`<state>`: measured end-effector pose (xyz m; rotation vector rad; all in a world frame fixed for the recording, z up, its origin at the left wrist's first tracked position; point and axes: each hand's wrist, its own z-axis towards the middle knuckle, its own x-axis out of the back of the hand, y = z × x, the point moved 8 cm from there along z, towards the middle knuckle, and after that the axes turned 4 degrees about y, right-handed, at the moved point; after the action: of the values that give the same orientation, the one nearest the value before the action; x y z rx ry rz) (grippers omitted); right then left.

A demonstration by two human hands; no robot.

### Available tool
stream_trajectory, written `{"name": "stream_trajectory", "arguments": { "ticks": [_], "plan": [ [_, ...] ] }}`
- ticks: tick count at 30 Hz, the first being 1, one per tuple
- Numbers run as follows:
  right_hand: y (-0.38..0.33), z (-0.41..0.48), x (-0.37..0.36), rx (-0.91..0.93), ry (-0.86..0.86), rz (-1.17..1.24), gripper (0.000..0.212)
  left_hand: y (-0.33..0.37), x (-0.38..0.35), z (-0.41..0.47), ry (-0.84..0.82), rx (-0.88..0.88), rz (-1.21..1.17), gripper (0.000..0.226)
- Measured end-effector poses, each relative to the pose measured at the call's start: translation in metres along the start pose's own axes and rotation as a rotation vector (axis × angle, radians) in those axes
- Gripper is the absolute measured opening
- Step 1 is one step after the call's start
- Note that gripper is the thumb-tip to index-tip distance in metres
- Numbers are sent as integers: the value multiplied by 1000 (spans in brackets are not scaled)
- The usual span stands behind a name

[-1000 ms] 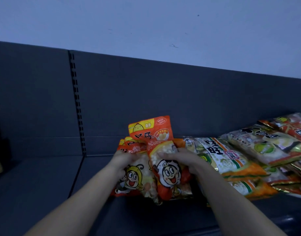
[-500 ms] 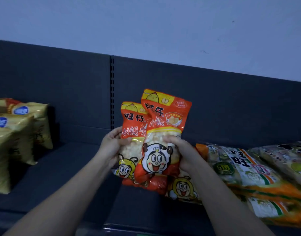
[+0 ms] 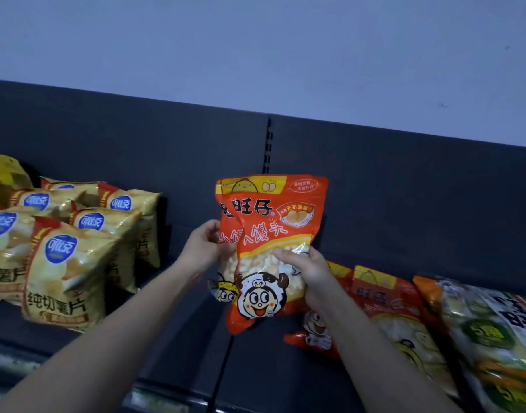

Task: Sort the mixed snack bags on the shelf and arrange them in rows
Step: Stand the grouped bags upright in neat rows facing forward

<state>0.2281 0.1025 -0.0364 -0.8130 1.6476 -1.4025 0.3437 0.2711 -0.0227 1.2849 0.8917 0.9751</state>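
Note:
Two orange snack bags [image 3: 270, 234] with a cartoon face are held upright together above the dark shelf [image 3: 172, 347], one overlapping the other. My left hand [image 3: 203, 248] grips their left edge. My right hand [image 3: 307, 275] grips the front bag from the right, fingers curled over its clear window. Another orange bag [image 3: 386, 311] of the same kind lies flat on the shelf just right of my right hand. Yellow chip bags [image 3: 68, 263] stand in rows on the left.
White and green bags [image 3: 488, 329] with orange edges lie stacked at the far right. The shelf's dark back panel [image 3: 404, 189] rises behind, with a slotted upright [image 3: 266, 150] in its middle. Bare shelf shows between the yellow bags and the held bags.
Both hands have lifted the two orange bags off the pile and carried them left. The view has swung left, bringing the yellow chip bags into sight.

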Motion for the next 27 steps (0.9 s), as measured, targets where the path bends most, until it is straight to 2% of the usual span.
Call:
{"name": "stream_trajectory", "arguments": {
  "ticks": [5, 11, 16, 21, 27],
  "plan": [
    [15, 18, -36, 33, 71, 52, 37, 0, 38, 35, 85, -61, 270, 22],
    [41, 43, -59, 11, 139, 14, 40, -15, 65, 76, 86, -78, 324, 15],
    [78, 50, -54, -82, 236, -83, 38, -52, 80, 102, 84, -62, 350, 29],
    [82, 54, -50, -102, 181, -250, 48, -47, 79, 116, 127, -152, 382, 23],
    [77, 55, -54, -42, 147, -234, 40, -42, 78, 132, 98, -197, 533, 31]
  ]
}}
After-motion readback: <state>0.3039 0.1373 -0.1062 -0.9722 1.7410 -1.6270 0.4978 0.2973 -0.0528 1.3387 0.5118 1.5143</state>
